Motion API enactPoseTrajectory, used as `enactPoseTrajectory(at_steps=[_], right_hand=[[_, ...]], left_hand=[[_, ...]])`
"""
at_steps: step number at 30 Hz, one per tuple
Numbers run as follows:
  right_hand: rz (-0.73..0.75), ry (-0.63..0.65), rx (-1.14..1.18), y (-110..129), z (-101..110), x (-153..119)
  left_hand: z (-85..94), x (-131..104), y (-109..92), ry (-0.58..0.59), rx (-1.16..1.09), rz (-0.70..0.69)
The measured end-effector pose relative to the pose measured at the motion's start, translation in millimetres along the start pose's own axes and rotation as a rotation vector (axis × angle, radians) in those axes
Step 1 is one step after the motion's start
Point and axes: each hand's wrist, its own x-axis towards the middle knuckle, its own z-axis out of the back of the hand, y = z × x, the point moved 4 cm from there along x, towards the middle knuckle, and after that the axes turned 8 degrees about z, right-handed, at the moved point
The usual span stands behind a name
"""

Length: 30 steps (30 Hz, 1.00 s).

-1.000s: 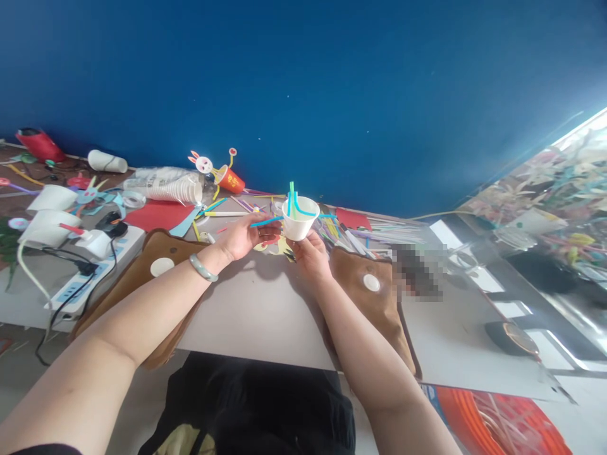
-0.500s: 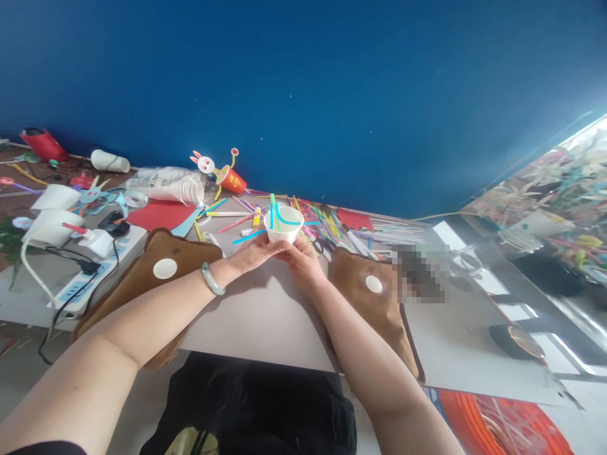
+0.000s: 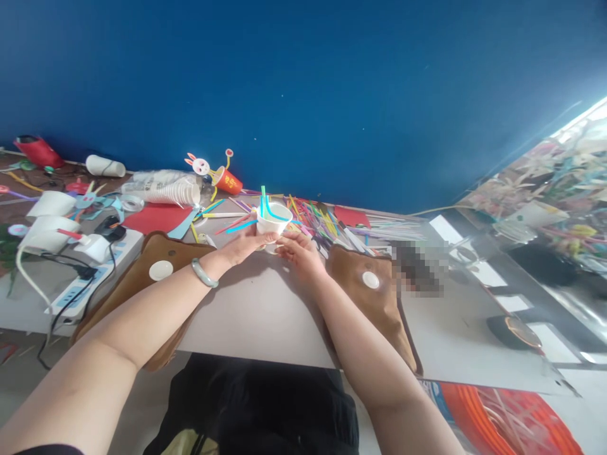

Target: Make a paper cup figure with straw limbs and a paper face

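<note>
My left hand (image 3: 244, 246) is closed round the lower left side of a white paper cup (image 3: 272, 227), held up over the table with its mouth tipped toward me. A green straw (image 3: 263, 194) stands up inside the cup. Blue straws (image 3: 241, 226) poke out through its sides, and one bends across the inside. My right hand (image 3: 302, 254) is right beside the cup's base, its thumb and fingertips pinched together. What lies between those fingertips, if anything, is too small to make out.
Two brown cushions (image 3: 353, 268) lie on the grey table (image 3: 256, 316). Behind the cup are scattered coloured straws (image 3: 313, 218), red paper (image 3: 156, 218) and stacked paper cups (image 3: 173, 193). A rabbit-decorated red cup (image 3: 231, 183) leans near the blue wall. A power strip (image 3: 95, 281) sits left.
The cup and my left hand have shifted slightly left in view. My right fingers have drawn a little away from the cup's base, and the cup is turned slightly.
</note>
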Motion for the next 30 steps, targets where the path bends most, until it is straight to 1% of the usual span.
enactPoseTrajectory(at_steps=[1, 3, 4, 5, 6, 8, 10, 12, 14, 16, 18, 22, 26, 30], right_hand=[[0.055, -0.087, -0.034, 4.1, 6.9, 2.5], [0.183, -0.244, -0.096, 14.8, 21.0, 7.0], [0.234, -0.29, -0.117, 20.4, 26.6, 9.0], [0.269, -0.31, -0.127, 25.5, 30.9, 10.8], [0.302, -0.301, -0.14, 30.6, 33.4, 12.2], [0.353, -0.216, -0.188, 39.5, 33.2, 13.0], [0.366, -0.088, -0.24, 44.9, 28.0, 10.6], [0.33, 0.045, -0.265, 45.8, 20.4, 5.8], [0.289, 0.143, -0.273, 44.7, 13.3, 0.4], [0.294, 0.179, -0.295, 44.6, 8.6, -3.8], [0.33, 0.175, -0.307, 45.9, 6.4, -5.8], [0.363, 0.157, -0.263, 49.0, 5.6, -5.5], [0.371, 0.157, -0.22, 53.3, 5.6, -5.4], [0.339, 0.143, -0.207, 54.7, 7.4, -5.7]], left_hand=[[2.3, 0.8, -0.5, 0.014, 0.007, 0.024], [3.3, 0.7, -2.4, 0.104, 0.022, 0.067], [2.2, -0.4, -3.4, 0.162, 0.038, 0.088], [0.4, -2.1, -4.0, 0.224, 0.064, 0.112], [-2.0, -4.1, -4.2, 0.283, 0.097, 0.139], [-7.6, -8.9, -2.9, 0.391, 0.173, 0.194], [-13.3, -13.2, 0.1, 0.492, 0.246, 0.237], [-17.0, -15.8, 3.9, 0.554, 0.303, 0.258], [-18.7, -16.6, 7.6, 0.575, 0.352, 0.26], [-19.5, -16.5, 10.8, 0.569, 0.375, 0.259], [-20.3, -16.4, 13.2, 0.55, 0.35, 0.268], [-24.6, -16.8, 13.4, 0.519, 0.2, 0.267], [-27.5, -16.5, 12.0, 0.477, 0.073, 0.292], [-26.7, -15.3, 13.5, 0.472, 0.014, 0.298]])
